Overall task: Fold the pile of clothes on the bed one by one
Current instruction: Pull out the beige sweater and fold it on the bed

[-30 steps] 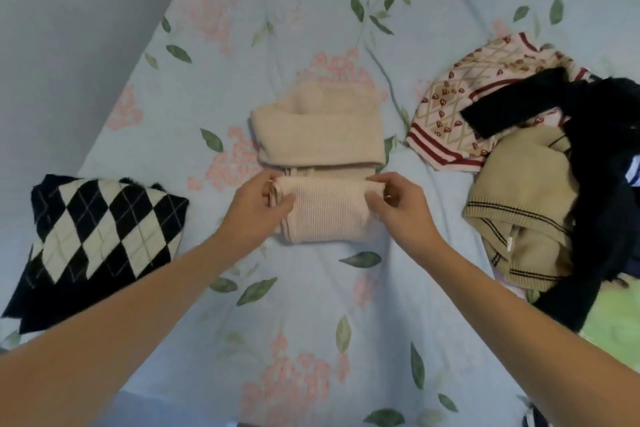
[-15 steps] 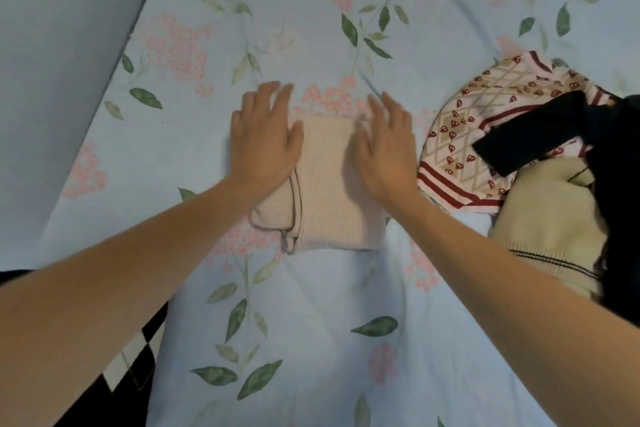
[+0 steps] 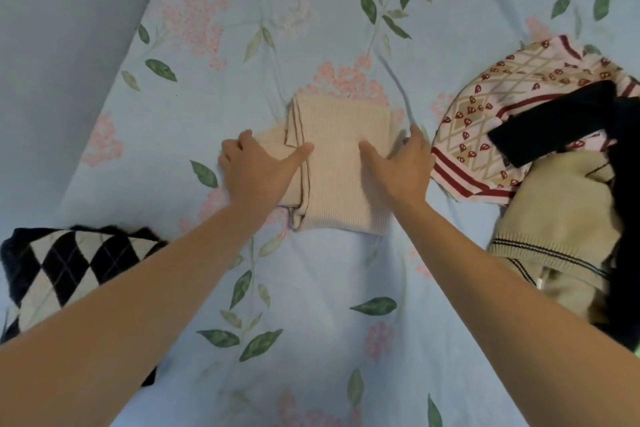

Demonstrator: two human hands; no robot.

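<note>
A beige ribbed sweater (image 3: 341, 163) lies folded into a compact rectangle in the middle of the floral bed sheet (image 3: 311, 305). My left hand (image 3: 258, 166) grips its left side, thumb on top and fingers curled around the edge. My right hand (image 3: 398, 163) holds its right side the same way. To the right lies the unfolded pile: a pink patterned knit with red stripes (image 3: 512, 121), a tan knit with dark stripes (image 3: 561, 229) and a black garment (image 3: 568, 121) draped over them.
A folded black-and-white argyle sweater (image 3: 69, 267) rests at the near left edge of the bed. A plain grey wall (image 3: 62, 28) borders the bed on the left. Open sheet lies beyond and in front of the beige sweater.
My hands flipped the lower half of the beige sweater up, pressed flat on top of it, then slid to its left and right sides and took hold.
</note>
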